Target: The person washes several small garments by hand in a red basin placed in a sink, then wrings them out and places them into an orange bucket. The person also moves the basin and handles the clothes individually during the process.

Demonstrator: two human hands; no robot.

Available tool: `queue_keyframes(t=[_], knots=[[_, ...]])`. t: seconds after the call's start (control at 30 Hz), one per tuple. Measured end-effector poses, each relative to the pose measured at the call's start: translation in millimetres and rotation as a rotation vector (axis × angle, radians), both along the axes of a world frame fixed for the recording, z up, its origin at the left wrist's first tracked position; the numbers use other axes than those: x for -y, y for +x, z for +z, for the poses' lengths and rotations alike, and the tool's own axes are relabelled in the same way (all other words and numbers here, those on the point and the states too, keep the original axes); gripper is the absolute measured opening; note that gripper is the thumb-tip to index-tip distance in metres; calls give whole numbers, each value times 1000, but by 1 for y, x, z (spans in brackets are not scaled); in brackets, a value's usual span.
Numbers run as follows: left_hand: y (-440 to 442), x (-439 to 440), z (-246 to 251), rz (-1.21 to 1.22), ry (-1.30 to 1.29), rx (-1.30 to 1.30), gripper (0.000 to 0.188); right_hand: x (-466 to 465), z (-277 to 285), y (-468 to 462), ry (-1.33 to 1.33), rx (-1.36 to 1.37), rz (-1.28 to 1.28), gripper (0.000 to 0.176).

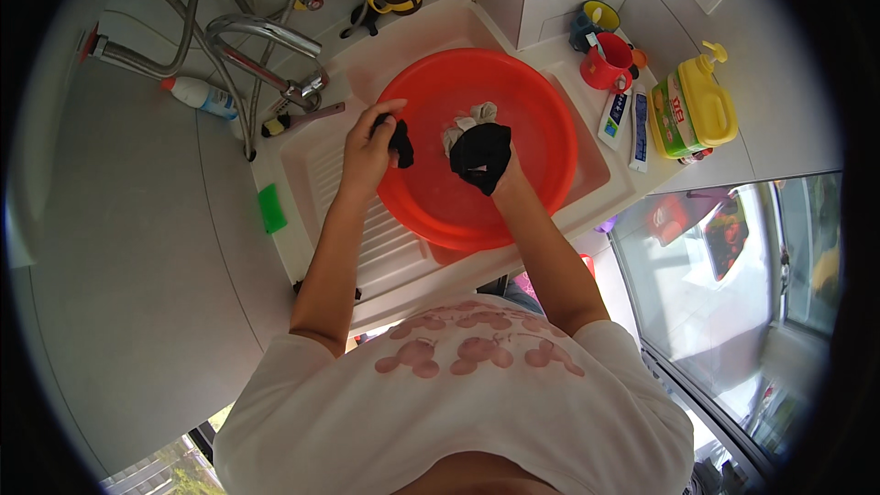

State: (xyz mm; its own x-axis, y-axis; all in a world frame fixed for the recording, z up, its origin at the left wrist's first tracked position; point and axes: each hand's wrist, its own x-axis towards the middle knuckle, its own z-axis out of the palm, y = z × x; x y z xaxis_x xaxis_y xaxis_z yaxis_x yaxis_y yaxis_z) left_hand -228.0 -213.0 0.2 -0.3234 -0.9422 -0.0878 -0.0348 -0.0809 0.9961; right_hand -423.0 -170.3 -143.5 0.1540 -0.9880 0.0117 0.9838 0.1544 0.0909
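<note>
My left hand (368,144) is above the left rim of a red plastic basin (474,230), pinching a small bunched black cloth (400,144) between thumb and fingers. Over the middle of the basin, my right hand (507,177) bears a larger piece of black fabric (481,151), possibly a sock. That fabric covers most of the hand, so its fingers are hidden. A crumpled pale cloth (471,122) shows just beyond the black fabric. Cloudy liquid appears to lie in the basin, which rests in a white sink with a ribbed washboard (392,234).
A chrome faucet (265,31) arches at the back left. A brush (302,120) and a green block (271,209) lie along the left side. On the right ledge are a red mug (605,63), toothpaste tubes (639,127) and a yellow detergent jug (701,110).
</note>
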Motion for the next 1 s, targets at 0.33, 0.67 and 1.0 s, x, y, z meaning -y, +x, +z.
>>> queue_keyframes(t=[0.33, 0.67, 1.0], knots=[[-29, -39, -24, -14, 34, 218, 29, -12, 61, 2, 505, -458, -9, 38], [-24, -34, 20, 105, -54, -137, 21, -18, 92, 6, 252, -481, 3, 31], [-9, -28, 27, 130, 219, -396, 17, -28, 116, 7, 124, -626, 83, 44]])
